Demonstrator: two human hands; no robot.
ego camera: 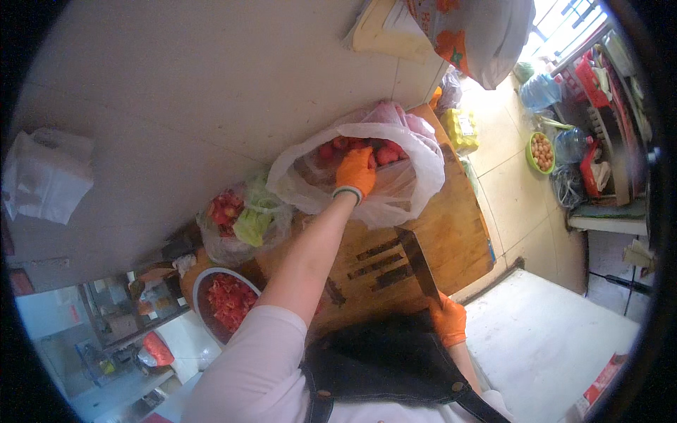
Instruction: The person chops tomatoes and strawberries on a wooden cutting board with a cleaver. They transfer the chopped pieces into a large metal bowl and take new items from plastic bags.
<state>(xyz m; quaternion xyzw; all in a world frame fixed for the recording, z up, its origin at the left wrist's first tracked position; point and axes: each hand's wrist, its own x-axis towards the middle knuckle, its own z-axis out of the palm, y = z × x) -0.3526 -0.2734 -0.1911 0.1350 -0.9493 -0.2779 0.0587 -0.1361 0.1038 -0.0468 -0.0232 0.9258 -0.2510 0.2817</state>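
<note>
My left hand (355, 172), in an orange glove with a pale cuff, reaches into a large white plastic bag (428, 185) that holds red tomatoes (387, 153). Its fingers are at the tomatoes, but their tips are hidden, so a hold cannot be made out. At the lower right, my right hand (448, 320), gloved in orange too, grips a knife with a broad dark blade (418, 259) over the wooden table (455, 222). A bowl (200, 301) of chopped red pieces (230, 301) stands at the lower left.
Left of the white bag, a clear bag (214, 254) contains red pieces and a green leaf (254, 224). A wall rises beyond the table. On the floor at right are a yellow carton (460, 129), a green basin of eggs (529, 153) and water bottles (540, 92).
</note>
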